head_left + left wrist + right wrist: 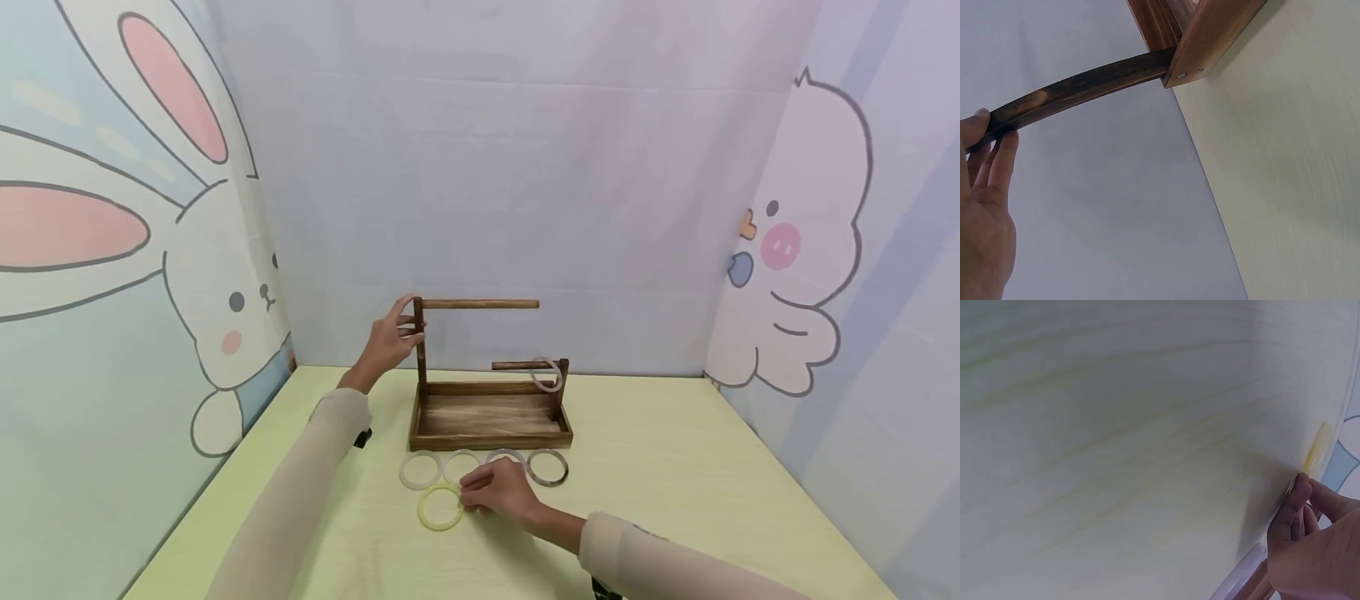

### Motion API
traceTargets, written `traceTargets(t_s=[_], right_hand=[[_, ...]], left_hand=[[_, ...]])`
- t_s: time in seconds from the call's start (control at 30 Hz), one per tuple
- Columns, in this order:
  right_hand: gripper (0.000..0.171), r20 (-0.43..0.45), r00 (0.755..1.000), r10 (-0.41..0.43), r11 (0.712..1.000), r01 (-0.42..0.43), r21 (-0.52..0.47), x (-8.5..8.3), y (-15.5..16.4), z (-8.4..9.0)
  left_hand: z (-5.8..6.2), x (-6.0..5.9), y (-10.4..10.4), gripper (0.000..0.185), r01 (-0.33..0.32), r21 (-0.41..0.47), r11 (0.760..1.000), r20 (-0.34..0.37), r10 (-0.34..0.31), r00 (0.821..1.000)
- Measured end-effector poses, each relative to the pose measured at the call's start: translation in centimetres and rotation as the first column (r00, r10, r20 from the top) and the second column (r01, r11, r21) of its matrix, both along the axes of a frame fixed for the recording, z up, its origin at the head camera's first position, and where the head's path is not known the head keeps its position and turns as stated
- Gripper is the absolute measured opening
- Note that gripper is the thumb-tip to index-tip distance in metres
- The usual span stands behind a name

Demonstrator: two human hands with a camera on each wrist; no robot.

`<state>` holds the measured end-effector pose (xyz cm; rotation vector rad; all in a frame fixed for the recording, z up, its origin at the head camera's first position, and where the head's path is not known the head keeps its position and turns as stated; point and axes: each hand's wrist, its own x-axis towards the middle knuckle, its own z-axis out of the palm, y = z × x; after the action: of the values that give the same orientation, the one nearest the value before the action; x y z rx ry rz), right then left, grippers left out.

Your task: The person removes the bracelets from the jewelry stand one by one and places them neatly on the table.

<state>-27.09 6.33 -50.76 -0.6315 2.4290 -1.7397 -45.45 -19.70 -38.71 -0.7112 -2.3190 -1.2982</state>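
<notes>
Fingers of the right hand (501,492) pinch the yellow ring (440,508) while the left hand (386,343) grips the rack post (420,350).

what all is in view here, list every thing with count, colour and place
wooden stand: 1, dark brown, tray base with a tall post and a short post, mid table
hung ring: 1, pale grey, on the short post's bar
row rings: 4, whitish to grey, flat in front of the stand
yellow ring: 1, yellow, flat, nearest the camera
table: 1, light yellow-green
cartoon walls: rabbit left, chick right
left hand: grips the tall post's top
right hand: fingertips on the yellow ring
</notes>
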Motion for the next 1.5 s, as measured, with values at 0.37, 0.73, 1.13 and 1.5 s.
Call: traceTargets(t_s=[0.37,0.73,1.13,1.5], right_hand=[[0.018,0.003,1.0,0.008,1.0,-0.008,0.016,0.1,0.4,0.3],[0.023,-0.022,1.0,-0.018,0.999,0.018,0.042,-0.3,1.4,0.9],[0.031,-0.03,0.998,-0.048,0.998,0.049,0.034,-1.2,3.0,1.8],[0.031,-0.063,0.99,-0.126,0.99,0.13,0.062,-2.2,5.6,1.9]], left_hand=[[-0.1,-0.2,-0.1,0.08,0.004,0.009,1.0,0.013,-0.004,1.0],[0.0,-0.1,0.0,0.08,0.011,0.003,1.0,-0.004,-0.011,1.0],[-0.1,-0.2,0.0,0.078,-0.002,-0.009,1.0,-0.002,0.002,1.0],[0.0,0.0,0.0,0.08,0.004,-0.013,1.0,-0.011,-0.004,1.0]])
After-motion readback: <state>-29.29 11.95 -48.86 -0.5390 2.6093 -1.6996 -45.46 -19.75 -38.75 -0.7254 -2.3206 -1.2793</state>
